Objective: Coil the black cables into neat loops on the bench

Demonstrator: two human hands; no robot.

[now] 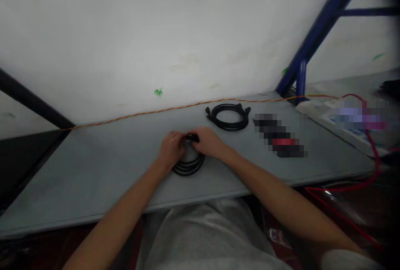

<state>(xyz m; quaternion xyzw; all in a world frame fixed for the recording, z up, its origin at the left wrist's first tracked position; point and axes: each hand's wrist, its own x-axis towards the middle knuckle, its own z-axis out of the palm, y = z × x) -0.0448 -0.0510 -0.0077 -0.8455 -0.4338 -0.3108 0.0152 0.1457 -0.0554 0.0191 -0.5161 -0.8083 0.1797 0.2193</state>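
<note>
A coiled black cable (188, 169) rests on the grey shelf (118, 166) in front of me, its lower loops showing between my wrists. On the coil's left side, my left hand (171, 150) is closed around the loops. My right hand (206, 141) grips the right side, with a black connector end (193, 137) at its fingertips. Both sets of fingers come close together at the top of the coil, and the exact finger hold is partly hidden. Behind and to the right lies a second coiled black cable (229, 126) with its plug ends showing, touched by neither hand.
A pixelated dark item with a red patch (283, 141) lies right of the second coil. A twisted red-yellow wire (150, 113) runs along the shelf's back by the white wall. Blue metal bars (315, 32) and a red cable (375, 153) are at the right.
</note>
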